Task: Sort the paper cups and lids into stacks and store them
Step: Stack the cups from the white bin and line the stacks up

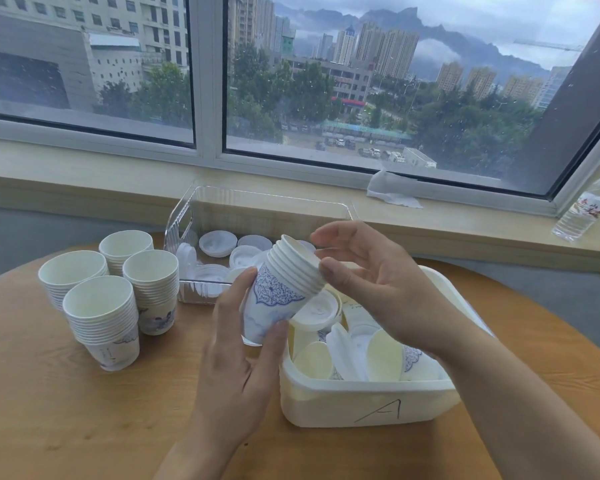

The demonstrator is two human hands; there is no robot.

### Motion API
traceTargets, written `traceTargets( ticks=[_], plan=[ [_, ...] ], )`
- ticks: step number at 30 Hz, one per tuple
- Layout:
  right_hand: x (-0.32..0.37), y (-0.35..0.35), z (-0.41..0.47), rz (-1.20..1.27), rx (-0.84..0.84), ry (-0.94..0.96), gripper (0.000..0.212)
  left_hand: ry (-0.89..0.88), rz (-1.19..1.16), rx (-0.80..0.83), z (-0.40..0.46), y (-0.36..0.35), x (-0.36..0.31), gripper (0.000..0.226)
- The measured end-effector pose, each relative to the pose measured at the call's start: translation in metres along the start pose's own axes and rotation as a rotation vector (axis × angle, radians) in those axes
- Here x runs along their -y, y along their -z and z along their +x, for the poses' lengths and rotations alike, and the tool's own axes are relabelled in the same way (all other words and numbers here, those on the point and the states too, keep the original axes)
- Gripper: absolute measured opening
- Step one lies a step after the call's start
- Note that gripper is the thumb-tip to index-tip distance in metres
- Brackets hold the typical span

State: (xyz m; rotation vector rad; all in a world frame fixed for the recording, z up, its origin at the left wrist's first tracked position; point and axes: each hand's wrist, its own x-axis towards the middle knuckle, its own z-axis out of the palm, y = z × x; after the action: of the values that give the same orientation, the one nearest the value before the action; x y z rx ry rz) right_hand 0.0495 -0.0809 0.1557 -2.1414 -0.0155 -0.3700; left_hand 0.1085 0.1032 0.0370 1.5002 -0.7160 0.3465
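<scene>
My left hand point(238, 344) grips a short stack of blue-patterned paper cups point(278, 289), tilted with the rims pointing up and right. My right hand point(371, 278) rests its thumb and fingertips against the rims of that stack. Below it a white bin marked "A" point(368, 407) holds loose cups and white lids. Several upright cup stacks point(108, 306) stand on the table at the left. A clear plastic bin point(187, 220) behind them holds white lids point(218, 242).
The round wooden table point(49, 410) carries everything. Behind it runs a window sill point(465, 223) with a crumpled white tissue point(392, 190) and a water bottle point(586, 209) at the far right. The window lies beyond.
</scene>
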Motion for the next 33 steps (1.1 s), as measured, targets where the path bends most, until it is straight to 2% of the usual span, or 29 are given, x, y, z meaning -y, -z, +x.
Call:
traceTargets(
  ticks=[8,12,17,21,29,33],
  plan=[
    [0.000,0.001,0.000,0.021,0.065,-0.013,0.047,-0.027,0.081,0.020,0.000,0.001,0.009,0.061],
    [-0.001,0.034,-0.013,-0.093,0.069,-0.005,0.050,-0.026,0.106,0.008,0.001,0.000,0.010,0.062],
    [-0.016,0.073,-0.038,-0.368,0.284,-0.158,0.051,-0.016,0.105,-0.001,0.001,-0.001,0.009,0.062],
    [-0.032,0.083,-0.051,-0.458,0.450,-0.292,0.053,-0.014,0.079,0.000,0.001,-0.001,0.009,0.062],
    [-0.046,0.080,-0.052,-0.464,0.441,-0.338,0.050,-0.020,0.050,-0.003,0.001,-0.002,0.007,0.061],
    [-0.049,0.070,-0.050,-0.496,0.365,-0.327,0.046,-0.023,0.034,-0.002,0.000,-0.002,0.007,0.061]
  ],
)
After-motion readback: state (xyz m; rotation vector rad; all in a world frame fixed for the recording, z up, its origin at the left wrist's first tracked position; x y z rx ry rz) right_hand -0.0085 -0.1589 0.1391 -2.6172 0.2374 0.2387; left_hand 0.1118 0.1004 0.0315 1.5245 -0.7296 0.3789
